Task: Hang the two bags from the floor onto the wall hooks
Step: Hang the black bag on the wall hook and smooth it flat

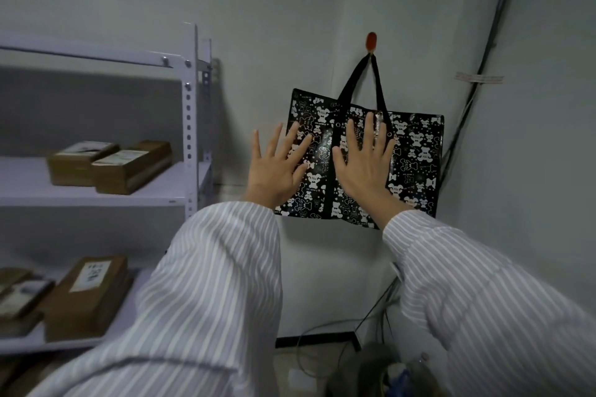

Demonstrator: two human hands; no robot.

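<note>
The patterned bag hung by its black handles from the orange wall hook. Left hand and right hand lay flat, fingers spread, gripping nothing. Judged light, soft, glossy-slick; take hold at the handles

Bag print possibly "YOU"; box label illegible.

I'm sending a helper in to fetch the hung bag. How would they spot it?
Look past the metal shelving to the grey wall's corner. From an orange hook hangs the bag by black straps. It alone is glossy black with white cartoon bears.
</note>
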